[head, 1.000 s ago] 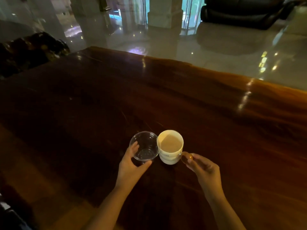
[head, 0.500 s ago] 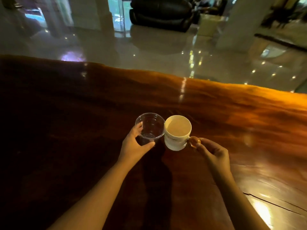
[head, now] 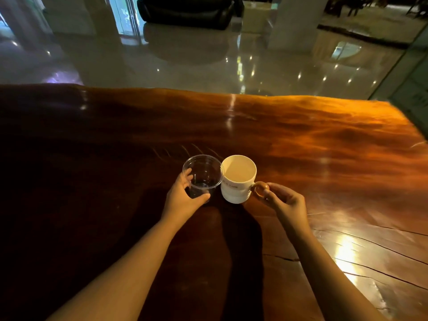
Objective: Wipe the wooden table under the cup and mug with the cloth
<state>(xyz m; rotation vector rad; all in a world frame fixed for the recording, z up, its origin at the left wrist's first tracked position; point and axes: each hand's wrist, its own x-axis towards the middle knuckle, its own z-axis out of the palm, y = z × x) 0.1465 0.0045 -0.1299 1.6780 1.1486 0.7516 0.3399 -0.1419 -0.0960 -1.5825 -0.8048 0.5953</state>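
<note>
A clear plastic cup (head: 205,170) and a white mug (head: 236,181) with a wooden handle stand side by side, touching, near the middle of the dark polished wooden table (head: 324,140). My left hand (head: 183,198) wraps around the cup's lower wall from the left. My right hand (head: 283,201) pinches the mug's handle from the right. Both vessels look empty. No cloth is in view.
The table's far edge runs across the view, with a glossy tiled floor (head: 208,61) beyond it. A black sofa (head: 187,10) and a white pillar (head: 294,22) stand far back. Cracks mark the tabletop at the near right (head: 370,269).
Both hands have kept their hold while cup and mug travelled together toward the table's right end; the view has swung right, and the right corner now shows.
</note>
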